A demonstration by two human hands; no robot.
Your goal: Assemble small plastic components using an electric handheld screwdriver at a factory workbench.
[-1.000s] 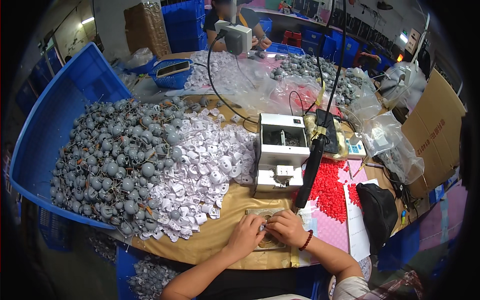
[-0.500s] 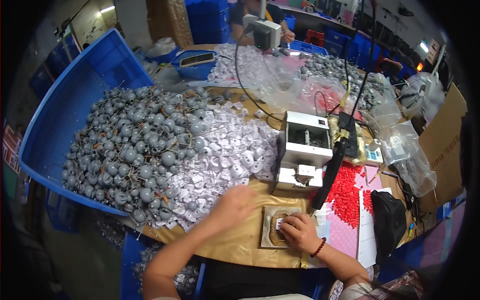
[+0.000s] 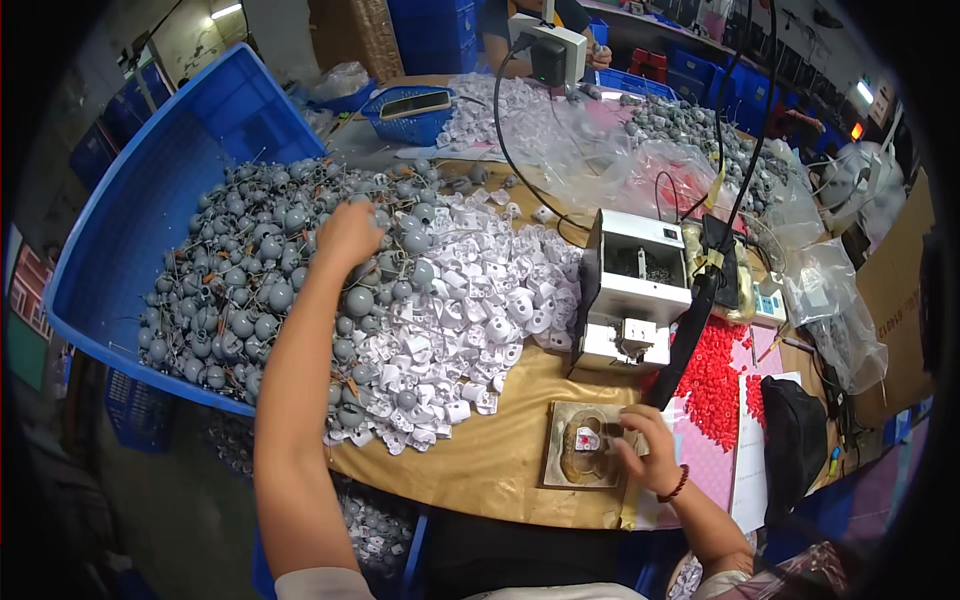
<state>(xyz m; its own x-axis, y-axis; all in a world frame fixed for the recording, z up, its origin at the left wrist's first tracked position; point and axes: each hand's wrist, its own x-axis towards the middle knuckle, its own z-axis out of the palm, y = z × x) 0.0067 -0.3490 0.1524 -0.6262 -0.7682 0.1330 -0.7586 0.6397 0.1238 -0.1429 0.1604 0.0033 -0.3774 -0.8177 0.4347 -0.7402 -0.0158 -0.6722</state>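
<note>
My left hand [image 3: 350,235] reaches into a heap of grey round parts [image 3: 265,270] with thin wires; its fingertips are lost among them, so their grip is hidden. My right hand [image 3: 655,450] hovers at the right edge of a square mould block [image 3: 555,470], thumb and fingers apart, nothing visible between them. A small white plastic piece [image 3: 587,438] with a red spot at its centre sits in the block's rounded hollow.
A big blue bin [image 3: 110,240] lies tipped behind the grey heap. White plastic pieces [image 3: 470,290] spread beside it. Beyond the mould stands a white-and-black machine [image 3: 625,290]; red small parts [image 3: 710,390] and a black pouch [image 3: 795,440] lie right. A person's hand [image 3: 600,57] shows across the table.
My left hand has moved up and left, from over the white pieces into the grey heap. My right hand has drawn back right from the mould, uncovering the white piece.
</note>
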